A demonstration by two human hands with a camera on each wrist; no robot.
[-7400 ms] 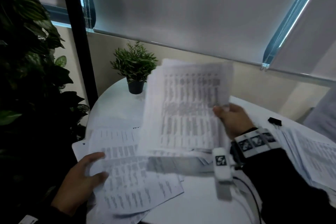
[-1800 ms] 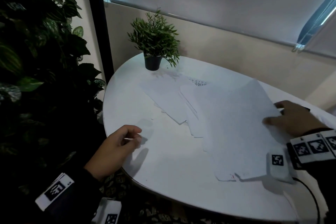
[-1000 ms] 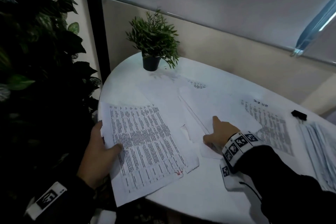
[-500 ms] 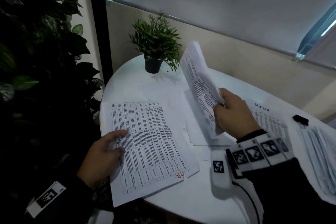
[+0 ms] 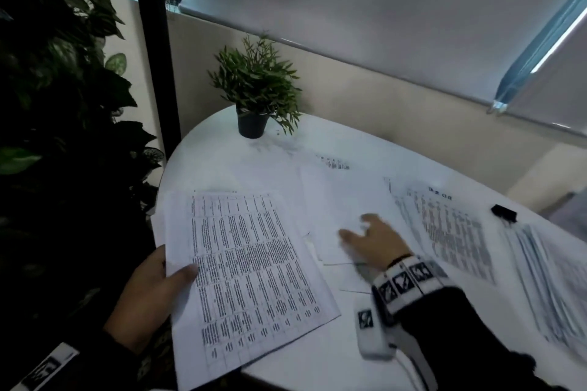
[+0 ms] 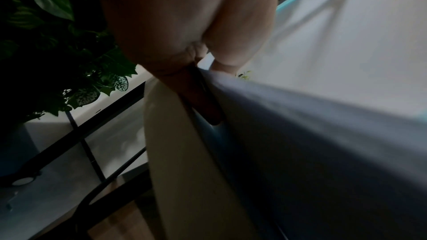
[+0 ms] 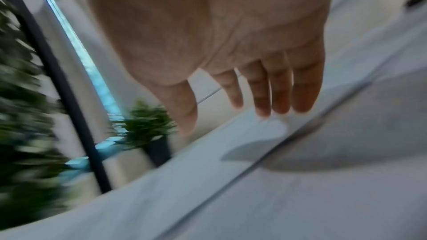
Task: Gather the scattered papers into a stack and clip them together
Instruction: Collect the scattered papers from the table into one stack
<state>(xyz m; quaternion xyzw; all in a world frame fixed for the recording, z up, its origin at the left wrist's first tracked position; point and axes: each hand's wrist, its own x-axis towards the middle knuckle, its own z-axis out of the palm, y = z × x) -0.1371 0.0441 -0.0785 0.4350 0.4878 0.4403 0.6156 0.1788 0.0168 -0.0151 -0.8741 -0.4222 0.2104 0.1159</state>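
Observation:
A printed stack of sheets (image 5: 251,270) lies at the table's near left edge. My left hand (image 5: 158,289) grips its left side, thumb on top; the left wrist view shows fingers (image 6: 201,101) under the paper (image 6: 300,134). My right hand (image 5: 371,238) hovers with straight, spread fingers (image 7: 279,94) over blank face-down sheets (image 5: 343,200) in the middle and holds nothing. A printed sheet (image 5: 444,228) lies to its right. Another pile of papers (image 5: 552,279) sits at the right edge. A black binder clip (image 5: 503,213) lies behind that pile.
A small potted plant (image 5: 254,95) stands at the back of the white round table (image 5: 222,155). Large dark foliage (image 5: 57,105) fills the left side. A white sensor box (image 5: 368,333) hangs at my right wrist.
My right hand has let go of the sheets it was lifting and dropped back to the blank sheets with open fingers. The left hand still holds the printed stack.

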